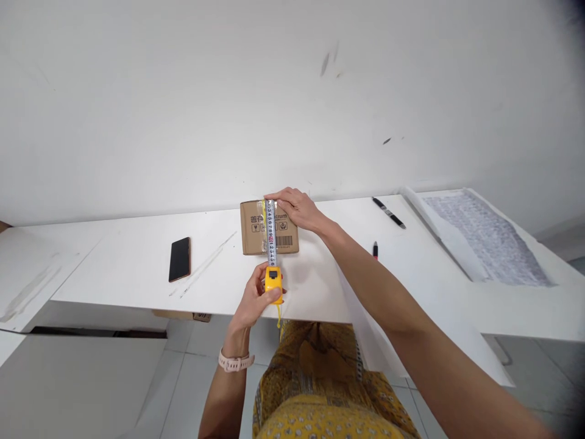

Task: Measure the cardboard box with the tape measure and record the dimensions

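A small brown cardboard box point(250, 241) with printed symbols and a barcode lies on the white table, close to the wall. Across its top runs the extended blade of a yellow tape measure point(273, 278). My left hand point(255, 299) is closed around the tape measure's case, just off the box's near edge, thumb on top. At the far edge of the box, my right hand point(296, 206) presses the blade's end against the cardboard with its fingertips. Numbers on the blade face upward.
A dark phone point(180, 260) lies left of the box on the white table point(123, 262). To the right are a black pen point(388, 212), a second pen point(375, 250) partly behind my forearm, and handwritten paper sheets point(484, 235). A white sheet point(425, 317) hangs over the front edge.
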`<state>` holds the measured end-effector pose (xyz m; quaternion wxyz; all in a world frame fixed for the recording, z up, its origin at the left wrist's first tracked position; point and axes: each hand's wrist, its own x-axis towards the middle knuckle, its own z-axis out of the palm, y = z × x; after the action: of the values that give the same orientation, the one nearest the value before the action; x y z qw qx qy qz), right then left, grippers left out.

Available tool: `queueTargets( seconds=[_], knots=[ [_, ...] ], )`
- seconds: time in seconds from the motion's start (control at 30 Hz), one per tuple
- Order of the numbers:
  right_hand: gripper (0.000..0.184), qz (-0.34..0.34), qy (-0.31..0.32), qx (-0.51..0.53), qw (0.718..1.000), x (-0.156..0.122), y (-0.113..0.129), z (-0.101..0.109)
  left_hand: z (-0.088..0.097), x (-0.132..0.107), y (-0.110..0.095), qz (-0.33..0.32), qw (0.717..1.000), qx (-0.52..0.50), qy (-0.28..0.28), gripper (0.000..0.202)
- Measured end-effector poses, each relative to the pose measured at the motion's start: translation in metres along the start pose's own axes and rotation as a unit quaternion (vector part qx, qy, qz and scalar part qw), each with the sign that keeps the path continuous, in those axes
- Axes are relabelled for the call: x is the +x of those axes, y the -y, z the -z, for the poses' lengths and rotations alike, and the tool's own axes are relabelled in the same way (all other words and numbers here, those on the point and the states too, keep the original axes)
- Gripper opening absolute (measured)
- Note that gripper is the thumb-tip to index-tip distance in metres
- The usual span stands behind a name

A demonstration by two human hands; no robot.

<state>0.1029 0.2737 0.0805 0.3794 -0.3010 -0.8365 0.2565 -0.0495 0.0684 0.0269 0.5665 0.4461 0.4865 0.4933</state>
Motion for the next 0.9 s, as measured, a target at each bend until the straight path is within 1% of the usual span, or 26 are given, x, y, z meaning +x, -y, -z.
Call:
queueTargets(
  seconds=[0.33,0.6,0.73,0.83,0.9],
  knots=[
    [0.039,0.002,-0.004,-0.005,1.000,0.000,-0.001,-0.001,0.000,0.000,0.003,-0.008,1.000,-0.003,0.005,0.059],
    [0.039,-0.001,-0.011,0.002,1.000,-0.001,-0.003,-0.003,0.002,0.000,0.006,-0.014,1.000,-0.005,0.012,0.061],
    [0.040,0.002,-0.011,-0.015,1.000,0.000,-0.004,-0.004,0.003,0.001,0.008,-0.014,1.000,-0.002,0.015,0.064],
    [0.042,-0.010,-0.015,-0.043,0.999,0.001,-0.001,-0.003,0.003,-0.004,0.009,-0.022,1.000,0.001,0.010,0.065],
    [0.041,-0.016,-0.016,-0.070,0.997,-0.004,0.005,-0.003,0.004,-0.014,0.008,-0.038,0.999,-0.008,0.012,0.067]
  ],
)
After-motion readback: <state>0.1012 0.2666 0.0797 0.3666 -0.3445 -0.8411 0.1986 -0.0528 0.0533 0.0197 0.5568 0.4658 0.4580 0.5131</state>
